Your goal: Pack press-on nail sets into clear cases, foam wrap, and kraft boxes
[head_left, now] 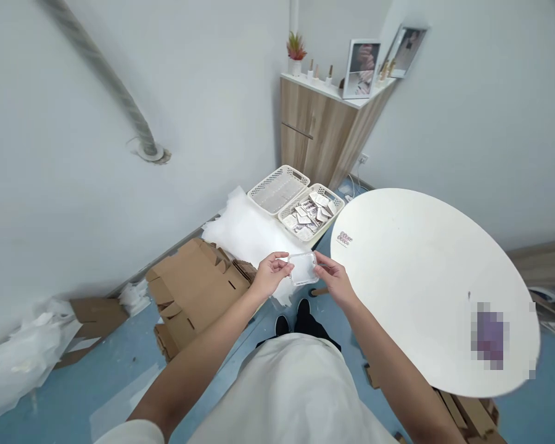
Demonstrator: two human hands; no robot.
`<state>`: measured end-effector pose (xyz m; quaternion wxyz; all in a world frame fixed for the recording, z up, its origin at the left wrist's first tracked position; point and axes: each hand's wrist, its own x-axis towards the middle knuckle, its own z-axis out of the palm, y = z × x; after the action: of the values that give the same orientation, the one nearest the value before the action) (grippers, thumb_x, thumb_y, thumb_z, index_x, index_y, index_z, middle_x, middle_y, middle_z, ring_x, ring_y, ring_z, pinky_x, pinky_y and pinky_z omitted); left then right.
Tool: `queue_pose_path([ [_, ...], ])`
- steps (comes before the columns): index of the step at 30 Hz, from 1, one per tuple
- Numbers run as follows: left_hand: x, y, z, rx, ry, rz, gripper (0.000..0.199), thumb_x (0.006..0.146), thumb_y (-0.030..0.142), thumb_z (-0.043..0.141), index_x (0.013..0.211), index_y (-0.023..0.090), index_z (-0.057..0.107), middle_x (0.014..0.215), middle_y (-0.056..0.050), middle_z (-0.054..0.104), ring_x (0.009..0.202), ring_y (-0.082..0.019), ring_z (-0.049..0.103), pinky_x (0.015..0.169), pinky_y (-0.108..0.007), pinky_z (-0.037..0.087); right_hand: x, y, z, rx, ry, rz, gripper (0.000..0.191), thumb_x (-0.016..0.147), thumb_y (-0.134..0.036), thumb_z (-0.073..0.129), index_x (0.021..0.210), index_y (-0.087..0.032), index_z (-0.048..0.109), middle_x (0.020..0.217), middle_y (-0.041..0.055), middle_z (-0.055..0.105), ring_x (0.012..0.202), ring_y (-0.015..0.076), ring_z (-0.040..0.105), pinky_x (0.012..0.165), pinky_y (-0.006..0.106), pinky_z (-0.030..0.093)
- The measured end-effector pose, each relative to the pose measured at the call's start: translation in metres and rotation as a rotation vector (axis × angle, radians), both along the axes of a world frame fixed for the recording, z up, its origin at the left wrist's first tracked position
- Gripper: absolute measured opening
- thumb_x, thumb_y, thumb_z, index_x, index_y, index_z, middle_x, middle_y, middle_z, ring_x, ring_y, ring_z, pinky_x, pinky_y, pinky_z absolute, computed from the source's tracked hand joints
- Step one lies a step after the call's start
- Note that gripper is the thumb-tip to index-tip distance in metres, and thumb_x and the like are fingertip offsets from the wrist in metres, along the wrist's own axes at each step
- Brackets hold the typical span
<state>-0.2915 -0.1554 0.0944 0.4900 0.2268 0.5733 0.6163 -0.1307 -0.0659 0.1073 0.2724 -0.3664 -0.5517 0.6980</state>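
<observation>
Between my two hands is a small clear plastic case (303, 269), rounded at the corners and see-through. My left hand (272, 271) pinches its left edge between thumb and fingers. At the opposite edge my right hand (332, 275) grips it the same way. I hold it in the air over the floor, just left of the round white table (407, 259). On that table's near-left part lies a small card with rows of pinkish pieces (344, 238), apart from my right hand.
Ahead stand a white basket (277, 190) and another basket full of small packets (311, 213). White foam sheeting (240, 228) and flattened cardboard boxes (198, 283) lie left. A wood-grain cabinet (314, 123) fills the corner. A blurred-out patch (490, 336) covers something on the table.
</observation>
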Motion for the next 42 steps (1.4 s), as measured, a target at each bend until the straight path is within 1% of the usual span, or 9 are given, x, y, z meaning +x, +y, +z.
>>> queue_pose_path([
  [5,0.036,0.008,-0.004,-0.033,-0.057,-0.145,0.043,0.061,0.031,0.071,0.098,0.017,0.055,0.063,0.004,0.058,0.058,-0.008,0.055,0.062,-0.023,0.045,0.049,-0.008,-0.003,-0.068,-0.042,-0.118,0.042,0.067,-0.038,0.064,0.106,-0.024,0.061,0.092,0.0037,0.060,0.074,0.0159,0.054,0.063,0.031,0.046],
  [8,0.067,0.019,-0.007,-0.065,-0.089,-0.250,0.042,0.061,0.032,0.071,0.097,0.017,0.056,0.064,0.004,0.058,0.057,-0.008,0.054,0.063,-0.024,0.046,0.085,-0.011,-0.007,-0.092,-0.026,-0.196,0.040,0.066,-0.037,0.065,0.104,-0.023,0.062,0.088,0.0031,0.059,0.072,0.0144,0.055,0.066,0.031,0.046],
  [11,0.105,0.037,-0.010,-0.108,-0.110,-0.359,0.042,0.060,0.033,0.071,0.095,0.016,0.057,0.067,0.002,0.059,0.058,-0.008,0.055,0.063,-0.024,0.046,0.128,-0.012,-0.013,-0.115,-0.006,-0.300,0.042,0.065,-0.036,0.066,0.104,-0.022,0.061,0.088,0.0028,0.058,0.070,0.0133,0.056,0.068,0.031,0.046],
  [16,0.176,0.073,-0.013,-0.138,-0.079,-0.528,0.042,0.059,0.031,0.072,0.095,0.015,0.057,0.068,0.000,0.060,0.063,-0.010,0.056,0.065,-0.026,0.046,0.206,-0.008,-0.019,-0.189,-0.001,-0.401,0.051,0.063,-0.035,0.068,0.112,-0.027,0.055,0.100,0.0036,0.057,0.067,0.0109,0.058,0.070,0.032,0.046],
  [19,0.216,0.094,-0.014,-0.156,-0.032,-0.652,0.042,0.060,0.032,0.071,0.097,0.015,0.057,0.071,-0.002,0.062,0.065,-0.011,0.057,0.067,-0.027,0.045,0.248,0.002,-0.021,-0.225,-0.008,-0.428,0.045,0.064,-0.037,0.066,0.106,-0.024,0.059,0.094,0.0032,0.060,0.064,0.0108,0.057,0.069,0.032,0.045],
  [24,0.272,0.115,-0.022,-0.194,0.005,-0.651,0.047,0.063,0.036,0.069,0.103,0.017,0.054,0.082,-0.004,0.062,0.073,-0.013,0.058,0.071,-0.029,0.045,0.298,0.024,-0.032,-0.250,-0.011,-0.534,0.043,0.061,-0.038,0.068,0.099,-0.020,0.060,0.073,-0.0014,0.058,0.058,0.0111,0.057,0.065,0.031,0.045],
  [30,0.312,0.114,-0.035,-0.220,-0.031,-0.588,0.051,0.058,0.030,0.073,0.103,0.017,0.053,0.085,-0.004,0.060,0.075,-0.012,0.059,0.071,-0.027,0.045,0.321,0.031,-0.047,-0.312,0.035,-0.660,0.036,0.063,-0.038,0.066,0.093,-0.021,0.055,0.076,-0.0022,0.058,0.064,0.0120,0.061,0.068,0.030,0.048],
  [35,0.318,0.120,-0.040,-0.223,0.022,-0.445,0.046,0.061,0.031,0.071,0.102,0.017,0.053,0.079,-0.002,0.061,0.073,-0.012,0.059,0.072,-0.027,0.045,0.313,0.021,-0.056,-0.443,0.104,-0.675,0.036,0.059,-0.037,0.069,0.083,-0.022,0.047,0.079,-0.0016,0.060,0.076,0.0168,0.064,0.070,0.030,0.049],
  [42,0.308,0.131,-0.036,-0.174,0.048,-0.597,0.027,0.066,0.033,0.066,0.087,0.017,0.060,0.075,-0.001,0.060,0.068,-0.010,0.057,0.068,-0.025,0.046,0.297,0.012,-0.055,-0.483,0.246,-0.792,0.033,0.058,-0.032,0.071,0.075,-0.022,0.045,0.077,-0.0011,0.062,0.081,0.0182,0.064,0.075,0.035,0.050],
])
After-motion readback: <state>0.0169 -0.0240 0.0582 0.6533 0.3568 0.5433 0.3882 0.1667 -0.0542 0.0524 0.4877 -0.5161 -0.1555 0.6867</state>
